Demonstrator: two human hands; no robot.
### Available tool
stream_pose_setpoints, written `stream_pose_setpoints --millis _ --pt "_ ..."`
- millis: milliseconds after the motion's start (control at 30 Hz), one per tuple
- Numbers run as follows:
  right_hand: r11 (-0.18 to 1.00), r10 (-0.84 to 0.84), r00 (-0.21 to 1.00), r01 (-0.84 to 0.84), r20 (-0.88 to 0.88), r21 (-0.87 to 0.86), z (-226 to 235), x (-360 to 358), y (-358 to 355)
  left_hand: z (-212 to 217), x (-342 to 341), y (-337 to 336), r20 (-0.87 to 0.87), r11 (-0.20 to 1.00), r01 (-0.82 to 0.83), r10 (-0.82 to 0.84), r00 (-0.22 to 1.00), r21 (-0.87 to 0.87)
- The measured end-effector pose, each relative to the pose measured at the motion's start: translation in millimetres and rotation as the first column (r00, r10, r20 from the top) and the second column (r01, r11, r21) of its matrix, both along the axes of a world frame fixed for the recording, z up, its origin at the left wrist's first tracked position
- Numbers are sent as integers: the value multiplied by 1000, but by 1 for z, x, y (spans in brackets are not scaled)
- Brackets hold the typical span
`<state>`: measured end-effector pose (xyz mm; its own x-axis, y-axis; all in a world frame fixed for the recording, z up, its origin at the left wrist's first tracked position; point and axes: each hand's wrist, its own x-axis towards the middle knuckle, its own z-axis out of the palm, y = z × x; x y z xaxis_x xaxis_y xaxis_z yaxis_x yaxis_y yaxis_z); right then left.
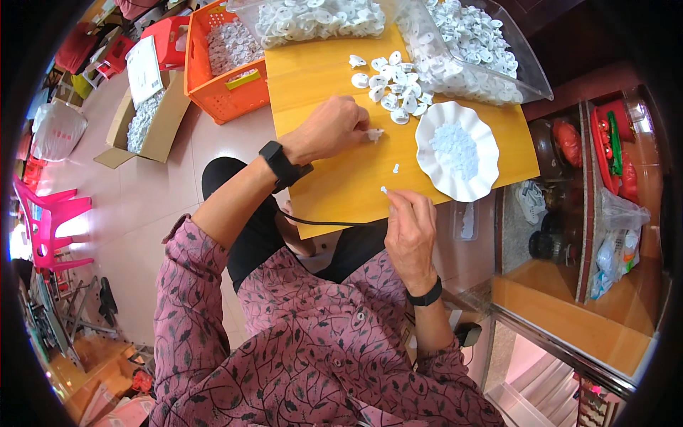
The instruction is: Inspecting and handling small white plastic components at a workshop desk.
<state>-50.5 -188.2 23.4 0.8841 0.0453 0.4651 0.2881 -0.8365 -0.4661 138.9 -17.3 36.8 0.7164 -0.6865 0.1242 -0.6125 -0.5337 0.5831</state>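
Note:
My left hand (329, 129) is closed, its fingertips pinching a small white plastic part (375, 134) low over the yellow tabletop (320, 188). Nearer the table's front edge, my right hand (411, 231) holds a tiny white peg (384, 190) between thumb and forefinger. Between the two hands lies another loose white peg (396, 169). A white scalloped plate (485, 179) to the right carries a heap of small pale pieces (457, 149). Beyond my left hand is a loose pile of round white plastic parts (398, 89).
Clear bins (526, 84) full of white parts stand at the table's far side. An orange crate (226, 101) and an open cardboard box (165, 121) with more parts sit at the left. Shelves (585, 213) rise on the right. A pink chair (51, 220) stands far left.

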Motion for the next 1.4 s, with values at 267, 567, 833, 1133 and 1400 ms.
stream_pose_setpoints --millis 267,567,833,1133,1400 --pt "985 20 999 -26 -42 -168 2 -1 4 -1 -25 8 -88 991 -49 38 995 -123" --pt "999 28 999 -28 -24 -16 0 -7 2 -12 -30 -7 18 992 -41 43 999 -122" --pt "988 74 992 -87 -103 -125 13 -8 -2 -12 -37 6 -11 978 30 -33 999 -206" --pt "968 181 983 -179 -4 -178 -2 -10 -18 -5 -61 27 -198 962 -108 59 978 -250" --pt "986 62 996 -52 -59 156 0 -8 -5 2 -101 29 -202 893 -327 275 940 -310"
